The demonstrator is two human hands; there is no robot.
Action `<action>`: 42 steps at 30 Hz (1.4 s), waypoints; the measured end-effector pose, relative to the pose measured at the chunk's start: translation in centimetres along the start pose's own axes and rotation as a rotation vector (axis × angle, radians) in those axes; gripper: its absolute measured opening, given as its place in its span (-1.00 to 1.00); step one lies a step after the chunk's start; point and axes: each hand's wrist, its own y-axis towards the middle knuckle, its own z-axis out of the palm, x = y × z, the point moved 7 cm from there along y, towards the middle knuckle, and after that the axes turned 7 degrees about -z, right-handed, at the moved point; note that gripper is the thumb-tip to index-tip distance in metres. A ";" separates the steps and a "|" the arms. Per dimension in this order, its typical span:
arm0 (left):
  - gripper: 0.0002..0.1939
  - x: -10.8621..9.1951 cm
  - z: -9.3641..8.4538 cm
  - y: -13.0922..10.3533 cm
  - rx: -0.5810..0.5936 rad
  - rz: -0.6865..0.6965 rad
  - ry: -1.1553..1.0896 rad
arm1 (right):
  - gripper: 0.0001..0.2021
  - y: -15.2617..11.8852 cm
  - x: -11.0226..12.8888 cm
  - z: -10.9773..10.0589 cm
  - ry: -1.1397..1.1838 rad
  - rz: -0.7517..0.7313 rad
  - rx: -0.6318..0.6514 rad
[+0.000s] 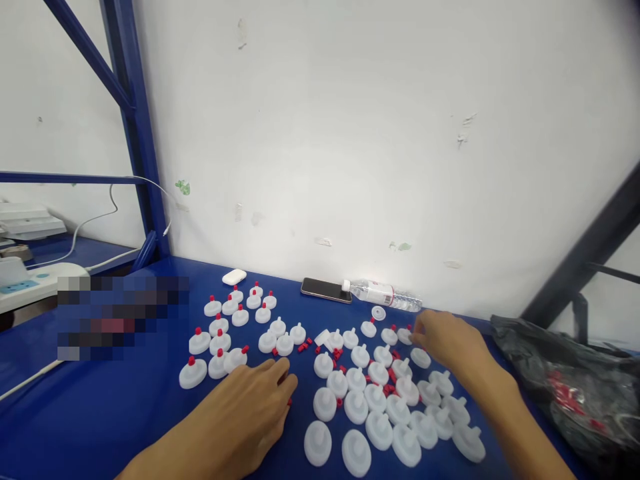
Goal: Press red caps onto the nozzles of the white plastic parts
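My left hand (pixel 255 407) is low over the blue table with its fingers curled. A small red cap (pixel 290 402) shows at its fingertips, between finger and thumb. On the right, my right hand (pixel 445 339) has its fingers pinched together beside a white spouted lid (pixel 404 336) with a red tip; the fingertips partly hide that lid. Many bare white spouted lids (pixel 356 407) stand between the hands and below the right one. Loose red caps (pixel 393 377) lie among them. Left of centre stand several white lids with red caps fitted (pixel 200 341).
At the wall lie a phone (pixel 326 290), a clear plastic bottle (pixel 385 295) and a small white case (pixel 234 277). A black plastic bag (pixel 565 380) with red pieces sits at the right. A power strip (pixel 45 283) and blue frame posts (pixel 135 127) flank the left.
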 end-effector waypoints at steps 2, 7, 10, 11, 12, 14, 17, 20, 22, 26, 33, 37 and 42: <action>-0.85 -0.1 -0.1 -0.1 0.054 -0.015 -0.018 | -0.89 0.0 0.6 -0.3 0.026 -0.023 -0.031; -0.83 0.1 0.1 0.0 0.084 -0.061 -0.045 | -0.85 0.0 3.9 -1.1 0.229 -0.250 -0.037; -0.86 0.2 0.2 0.1 0.075 -0.039 -0.030 | -0.76 -0.4 6.7 -1.2 0.361 -0.414 -0.056; -0.86 0.2 0.3 0.1 0.070 -0.026 -0.027 | -0.73 -0.6 7.6 -1.1 0.393 -0.457 -0.062; -0.85 0.2 0.2 0.1 0.061 -0.014 -0.026 | -0.72 -0.8 8.3 -1.0 0.417 -0.492 -0.065; -0.84 0.1 0.1 0.0 0.033 0.014 -0.033 | -0.76 -1.1 9.5 -0.4 0.443 -0.534 -0.068; -0.80 -0.4 0.1 -0.2 0.008 0.081 0.020 | -0.82 -1.4 10.2 0.3 0.452 -0.544 -0.090; -0.74 -0.6 0.4 -0.4 0.033 0.101 0.080 | -0.84 -1.4 10.0 -0.1 0.479 -0.532 -0.144; -0.73 -0.5 0.4 -0.3 0.036 0.087 0.077 | -0.85 -1.4 9.7 -0.7 0.528 -0.523 -0.180; -0.74 0.0 -0.1 0.0 -0.016 0.058 0.044 | -0.79 -1.7 9.6 -1.6 0.722 -0.508 -0.181; -0.74 1.0 -1.7 -0.5 -0.262 -0.038 -0.135 | -0.66 -3.1 11.7 -1.1 1.225 -0.538 0.062; -0.74 0.9 -1.9 -0.8 -0.334 -0.016 -0.169 | -0.68 -3.7 12.7 -0.7 1.313 -0.555 0.154; -0.75 0.8 -3.3 -1.3 -0.483 0.009 -0.261 | -0.68 -4.9 13.7 -0.8 1.340 -0.566 0.247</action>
